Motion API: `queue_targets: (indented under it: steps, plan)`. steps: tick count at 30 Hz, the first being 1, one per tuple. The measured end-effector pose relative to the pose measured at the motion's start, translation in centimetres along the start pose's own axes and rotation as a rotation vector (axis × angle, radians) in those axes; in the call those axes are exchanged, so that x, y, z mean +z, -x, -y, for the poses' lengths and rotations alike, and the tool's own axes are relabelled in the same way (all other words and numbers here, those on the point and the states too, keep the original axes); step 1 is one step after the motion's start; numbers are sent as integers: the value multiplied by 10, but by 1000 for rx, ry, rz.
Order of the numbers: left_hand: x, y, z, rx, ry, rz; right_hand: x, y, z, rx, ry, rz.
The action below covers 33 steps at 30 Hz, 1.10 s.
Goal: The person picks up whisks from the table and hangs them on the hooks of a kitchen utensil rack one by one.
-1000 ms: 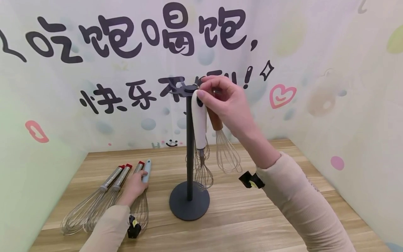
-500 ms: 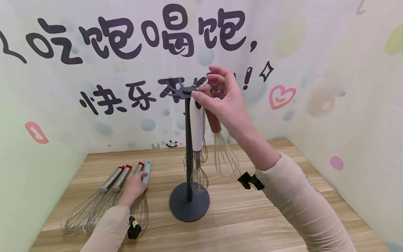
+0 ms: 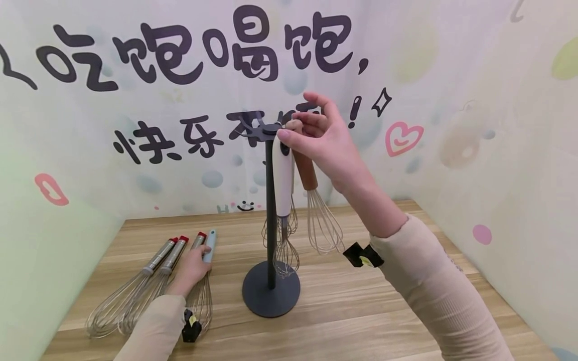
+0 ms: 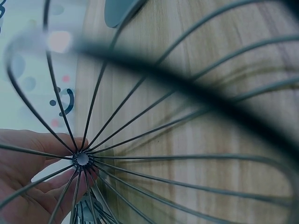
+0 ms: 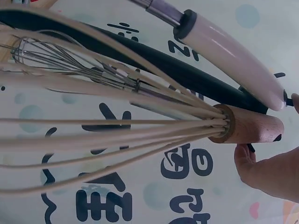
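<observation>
Right hand [image 3: 322, 140], thumb tip still touching the white-handled whisk [image 3: 283, 173] now hanging plumb on the rack [image 3: 270, 210], fingers loosely curled, gripping nothing; left hand [image 3: 191, 265] unchanged, wrapped on the blue-handled whisk [image 3: 209, 246] on the table [image 3: 361, 311].

Right hand [image 3: 327, 143] raised at head height, forearm angled up, beige sleeve to wrist; thumb and forefinger pinched, other fingers loosely spread. Left hand [image 3: 193, 265] low, palm down, fingers curled.
</observation>
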<state>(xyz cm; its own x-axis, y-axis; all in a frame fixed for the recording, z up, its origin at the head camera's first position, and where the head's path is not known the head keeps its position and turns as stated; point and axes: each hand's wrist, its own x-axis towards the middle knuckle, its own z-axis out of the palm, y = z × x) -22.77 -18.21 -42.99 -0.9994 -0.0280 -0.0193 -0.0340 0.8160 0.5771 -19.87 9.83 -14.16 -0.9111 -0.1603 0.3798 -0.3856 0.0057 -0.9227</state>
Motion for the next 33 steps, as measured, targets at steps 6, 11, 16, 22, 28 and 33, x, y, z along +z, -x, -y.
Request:
queue_targets:
  steps: [6, 11, 16, 22, 28, 33]
  plan:
    - [0, -1, 0, -3, -2, 5, -11, -7, -5, -22, -36, 50]
    - [0, -1, 0, 6, 0, 3, -25, -12, -12, -29, -87, 114]
    - [1, -1, 1, 2, 9, 8, -34, -11, -13, -30, -68, 133]
    - [3, -1, 3, 12, 14, 7, -43, -2, -1, -57, -175, 32]
    - [3, -1, 2, 7, 19, 9, -49, 7, 11, -121, -249, -15]
    - [2, -2, 2, 11, 14, 2, -43, 12, 10, -82, -197, 41]
